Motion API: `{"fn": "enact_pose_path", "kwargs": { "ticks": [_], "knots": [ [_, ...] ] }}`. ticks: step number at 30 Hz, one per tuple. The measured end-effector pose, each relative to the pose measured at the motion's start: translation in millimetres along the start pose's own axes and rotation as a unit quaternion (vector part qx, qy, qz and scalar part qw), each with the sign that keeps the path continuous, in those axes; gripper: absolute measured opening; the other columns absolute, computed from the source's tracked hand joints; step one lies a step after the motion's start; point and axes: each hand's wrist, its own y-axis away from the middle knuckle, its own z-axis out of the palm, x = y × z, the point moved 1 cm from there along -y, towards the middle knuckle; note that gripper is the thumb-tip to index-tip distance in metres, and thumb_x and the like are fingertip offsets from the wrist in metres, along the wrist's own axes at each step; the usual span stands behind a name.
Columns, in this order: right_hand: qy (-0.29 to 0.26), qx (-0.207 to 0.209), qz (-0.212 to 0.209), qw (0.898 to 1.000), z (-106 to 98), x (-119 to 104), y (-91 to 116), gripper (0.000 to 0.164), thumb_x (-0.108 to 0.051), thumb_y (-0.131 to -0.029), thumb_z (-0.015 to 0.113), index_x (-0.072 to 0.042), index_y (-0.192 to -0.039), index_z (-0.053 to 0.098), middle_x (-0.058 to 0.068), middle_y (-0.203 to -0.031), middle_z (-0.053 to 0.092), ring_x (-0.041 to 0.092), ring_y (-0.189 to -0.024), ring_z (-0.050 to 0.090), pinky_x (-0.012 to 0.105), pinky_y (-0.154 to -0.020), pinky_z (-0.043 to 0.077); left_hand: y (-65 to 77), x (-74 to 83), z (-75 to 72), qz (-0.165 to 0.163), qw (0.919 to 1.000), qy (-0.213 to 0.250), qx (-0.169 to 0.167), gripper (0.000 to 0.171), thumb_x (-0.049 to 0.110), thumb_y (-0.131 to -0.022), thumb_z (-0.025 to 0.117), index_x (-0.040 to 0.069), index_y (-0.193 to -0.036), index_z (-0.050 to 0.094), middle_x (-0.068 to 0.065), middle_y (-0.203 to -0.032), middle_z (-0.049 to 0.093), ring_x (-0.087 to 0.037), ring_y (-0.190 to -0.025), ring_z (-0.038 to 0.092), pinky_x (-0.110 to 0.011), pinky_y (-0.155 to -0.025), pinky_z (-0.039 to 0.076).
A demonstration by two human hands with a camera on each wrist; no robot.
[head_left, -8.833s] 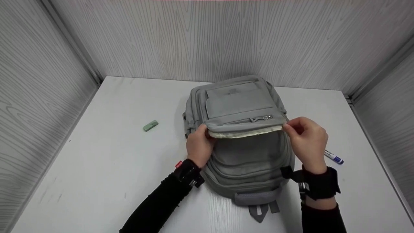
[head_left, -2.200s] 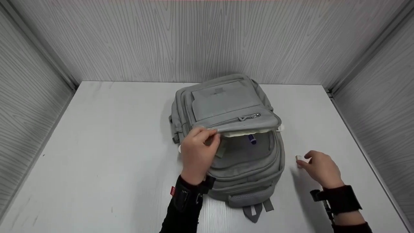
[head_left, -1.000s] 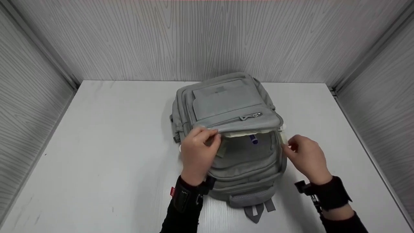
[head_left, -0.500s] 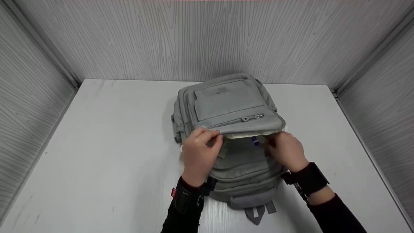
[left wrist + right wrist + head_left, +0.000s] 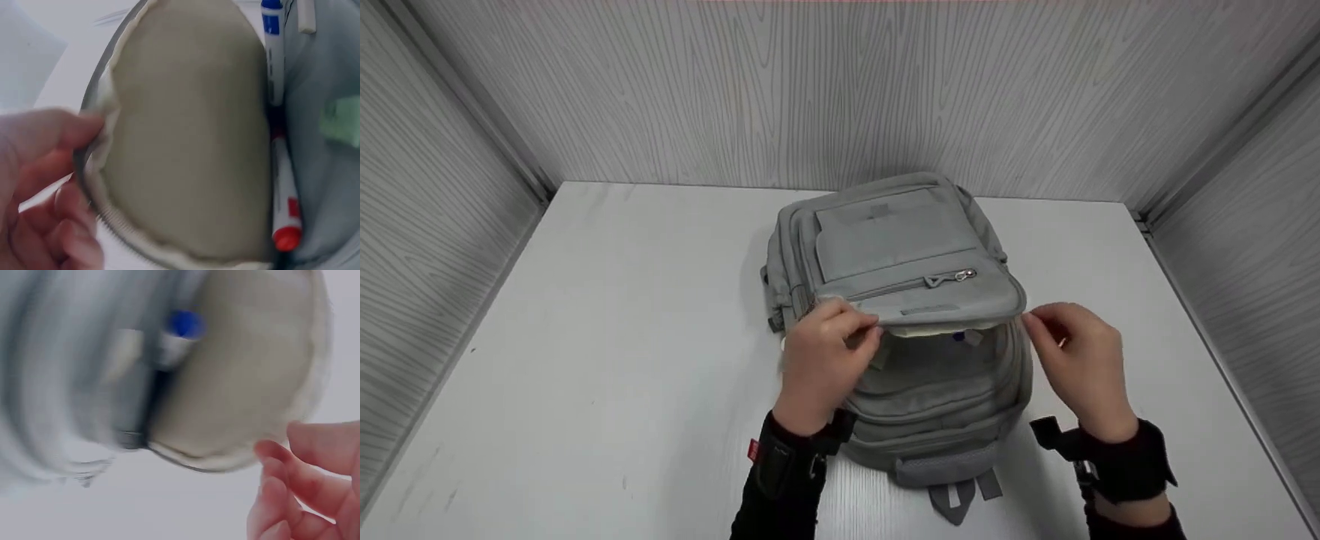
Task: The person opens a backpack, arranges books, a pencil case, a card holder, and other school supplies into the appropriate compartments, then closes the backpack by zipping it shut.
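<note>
A grey backpack [image 5: 896, 232] lies on the table with its front compartment unzipped. My left hand [image 5: 821, 360] pinches the left part of the flap's edge and holds it raised. At the flap's right corner my right hand [image 5: 1080, 360] pinches the edge between thumb and finger. Inside, in the left wrist view, lie a blue-capped marker [image 5: 274, 56], a red-capped marker [image 5: 286, 197], a green eraser [image 5: 342, 121] and a small white block [image 5: 306, 17]. The flap's pale lining [image 5: 188, 124] faces that camera. From the head, the flap hides most of the contents.
The backpack sits on a white table [image 5: 622, 337], near its back edge. Wood-grained panels [image 5: 840, 90] stand behind and at both sides. A strap end [image 5: 952, 501] hangs toward the table's front.
The green eraser and blue marker moved from the table into the backpack. My right hand took the white block from the table, put it inside, withdrew and took the flap's right corner.
</note>
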Motion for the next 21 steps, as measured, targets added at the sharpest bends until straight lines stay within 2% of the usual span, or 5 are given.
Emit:
{"fn": "enact_pose_path", "kwargs": {
  "ticks": [4, 10, 13, 17, 21],
  "knots": [
    [-0.058, 0.052, -0.005, 0.997, 5, -6, 3, 0.008, 0.001, -0.087, 0.069, 0.002, -0.095, 0.072, 0.017, -0.088, 0.068, -0.006, -0.084, 0.051, 0.010, -0.071, 0.037, -0.9, 0.3, -8.4, -0.028, 0.9908, 0.012, -0.132, 0.005, 0.018, -0.085, 0.077, 0.013, -0.086, 0.079, 0.001, -0.084, 0.069, -0.012, -0.074, 0.065, -0.024, -0.067, 0.052],
    [-0.090, -0.023, 0.005, 0.996, 34, -5, 10, 0.019, 0.001, -0.088, 0.070, 0.003, -0.107, 0.070, 0.027, -0.122, 0.059, 0.039, -0.117, 0.050, 0.042, -0.098, 0.038, -2.3, -3.7, -10.0, -0.086, 0.9557, 0.059, -0.275, 0.011, 0.021, -0.088, 0.074, 0.013, -0.090, 0.080, -0.001, -0.089, 0.075, -0.016, -0.079, 0.069, -0.026, -0.070, 0.053],
    [-0.100, -0.045, 0.003, 0.994, 45, -2, 14, 0.021, 0.000, -0.088, 0.069, 0.002, -0.109, 0.069, 0.028, -0.129, 0.056, 0.046, -0.124, 0.045, 0.054, -0.104, 0.034, -3.5, -12.3, -16.2, -0.106, 0.9527, 0.076, -0.274, 0.014, 0.021, -0.092, 0.070, 0.011, -0.096, 0.080, -0.003, -0.093, 0.078, -0.016, -0.079, 0.070, -0.028, -0.071, 0.054],
    [-0.107, -0.056, 0.007, 0.993, 51, 2, 17, 0.024, -0.002, -0.088, 0.070, 0.001, -0.112, 0.069, 0.028, -0.134, 0.054, 0.045, -0.131, 0.042, 0.054, -0.111, 0.030, -4.5, -36.7, -27.3, -0.153, 0.9677, 0.056, -0.193, 0.016, 0.015, -0.093, 0.067, 0.007, -0.101, 0.078, -0.007, -0.095, 0.077, -0.019, -0.078, 0.068, -0.033, -0.072, 0.055],
    [-0.110, -0.071, 0.021, 0.991, 50, 3, 18, 0.026, -0.002, -0.089, 0.070, 0.002, -0.114, 0.067, 0.030, -0.140, 0.048, 0.046, -0.136, 0.037, 0.056, -0.114, 0.028, -1.6, -66.7, -21.6, -0.224, 0.9624, 0.024, -0.151, 0.021, 0.013, -0.093, 0.066, 0.003, -0.109, 0.074, -0.013, -0.103, 0.074, -0.026, -0.090, 0.069, -0.041, -0.079, 0.055]
  ]
}}
